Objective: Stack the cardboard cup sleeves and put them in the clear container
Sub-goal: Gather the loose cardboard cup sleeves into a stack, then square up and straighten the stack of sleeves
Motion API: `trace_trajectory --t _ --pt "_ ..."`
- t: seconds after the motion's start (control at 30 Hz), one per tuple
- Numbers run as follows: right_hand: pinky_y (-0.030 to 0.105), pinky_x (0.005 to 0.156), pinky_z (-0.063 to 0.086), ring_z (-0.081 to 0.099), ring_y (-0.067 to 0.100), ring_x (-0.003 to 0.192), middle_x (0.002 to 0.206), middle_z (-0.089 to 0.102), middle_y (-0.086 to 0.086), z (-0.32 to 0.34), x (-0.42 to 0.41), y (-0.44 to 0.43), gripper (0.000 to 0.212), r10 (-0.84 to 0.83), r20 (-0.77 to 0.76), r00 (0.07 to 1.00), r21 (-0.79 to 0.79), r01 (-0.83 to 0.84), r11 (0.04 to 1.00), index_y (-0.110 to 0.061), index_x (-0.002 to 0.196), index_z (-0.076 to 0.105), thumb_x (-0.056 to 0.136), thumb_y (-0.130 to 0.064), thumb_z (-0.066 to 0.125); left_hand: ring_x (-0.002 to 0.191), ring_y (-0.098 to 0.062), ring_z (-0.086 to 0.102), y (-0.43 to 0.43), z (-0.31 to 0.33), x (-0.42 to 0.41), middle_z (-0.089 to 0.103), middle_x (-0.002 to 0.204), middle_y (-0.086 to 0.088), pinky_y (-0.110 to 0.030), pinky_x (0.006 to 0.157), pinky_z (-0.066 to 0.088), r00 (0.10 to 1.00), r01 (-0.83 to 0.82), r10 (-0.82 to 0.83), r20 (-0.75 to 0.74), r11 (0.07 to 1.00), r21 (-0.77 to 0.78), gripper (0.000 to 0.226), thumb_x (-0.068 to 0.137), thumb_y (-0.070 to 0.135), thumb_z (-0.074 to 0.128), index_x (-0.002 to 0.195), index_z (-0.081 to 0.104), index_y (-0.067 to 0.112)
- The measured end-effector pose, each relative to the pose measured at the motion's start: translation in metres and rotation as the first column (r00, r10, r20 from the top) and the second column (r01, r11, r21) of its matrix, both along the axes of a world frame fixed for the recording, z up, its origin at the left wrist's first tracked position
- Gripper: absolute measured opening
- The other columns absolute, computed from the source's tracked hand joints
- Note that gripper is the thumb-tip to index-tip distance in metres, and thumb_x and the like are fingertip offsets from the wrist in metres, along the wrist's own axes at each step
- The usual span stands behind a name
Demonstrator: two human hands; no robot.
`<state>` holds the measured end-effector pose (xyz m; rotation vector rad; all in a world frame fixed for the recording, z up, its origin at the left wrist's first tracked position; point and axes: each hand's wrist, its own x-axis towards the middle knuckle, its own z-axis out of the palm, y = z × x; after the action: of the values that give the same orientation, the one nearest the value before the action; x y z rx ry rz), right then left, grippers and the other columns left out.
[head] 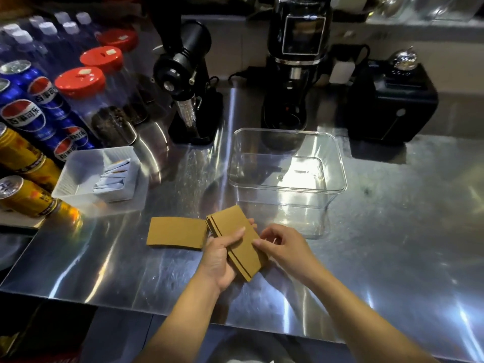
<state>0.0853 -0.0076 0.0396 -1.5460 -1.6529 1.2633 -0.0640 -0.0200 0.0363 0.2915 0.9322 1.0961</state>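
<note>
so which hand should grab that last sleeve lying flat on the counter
Right, probably. The left hand grips the stack of sleeves, while the right hand only touches its edge with fingertips. The loose sleeve lies left of the stack, so it must reach across.

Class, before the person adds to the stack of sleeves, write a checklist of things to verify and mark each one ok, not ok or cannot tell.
1. Stack of sleeves gripped in left hand: ok.
2. Right hand steadying the stack's edge: ok.
3. Stack edges squared: not ok, layers are offset.
4. Loose sleeve collected: not ok, it lies flat on the counter.
5. Clear container open and empty: ok.
6. Total sleeve count: cannot tell.
</note>
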Motion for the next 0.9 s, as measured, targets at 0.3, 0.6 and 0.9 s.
trace_trajectory --t 0.3,0.6,0.9 --pt "0.011 0.078 0.042 0.051 -0.005 0.104 0.113 0.056 -0.017 0.017 0.029 0.008 0.034 0.024 -0.115 0.993 0.054 -0.018 0.998 -0.04 0.108 0.055 0.076 -0.044 0.066 0.091 -0.011 0.063 0.01 0.005 0.015 0.063 0.104 -0.003 -0.023 0.072 0.048 0.571 0.527 -0.342 -0.746 0.85 0.013 0.07 0.069 0.01 0.062 0.127 0.027 0.029" --pt "0.015 0.061 0.041 0.049 0.001 0.062 0.069 0.053 -0.006 -0.01 0.027 -0.003 0.021 -0.114 -0.257 0.96 0.002 0.118 0.993 -0.019 0.076 0.051 0.085 -0.037 0.058 0.084 -0.014 0.065 0.021 -0.007 0.045 0.068 0.092 0.003 -0.03 0.07 0.054 0.363 0.653 -0.324 -0.874 0.757 -0.009 0.084 0.068 0.015 0.061 0.122 0.01 0.054" --pt "0.037 0.065 0.04 0.047 0.006 0.06 0.061 0.05 -0.01 -0.043 0.023 -0.006 0.022 -0.43 -0.293 0.854 -0.115 0.415 0.903 -0.028 0.067 0.047 0.087 -0.037 0.051 0.079 -0.027 0.065 0.003 -0.017 0.048 0.072 0.084 -0.006 -0.037 0.075 0.045 -0.262 0.591 0.379 -0.888 0.79 0.163 0.057 0.065 0.048 0.071 0.11 0.056 0.016"
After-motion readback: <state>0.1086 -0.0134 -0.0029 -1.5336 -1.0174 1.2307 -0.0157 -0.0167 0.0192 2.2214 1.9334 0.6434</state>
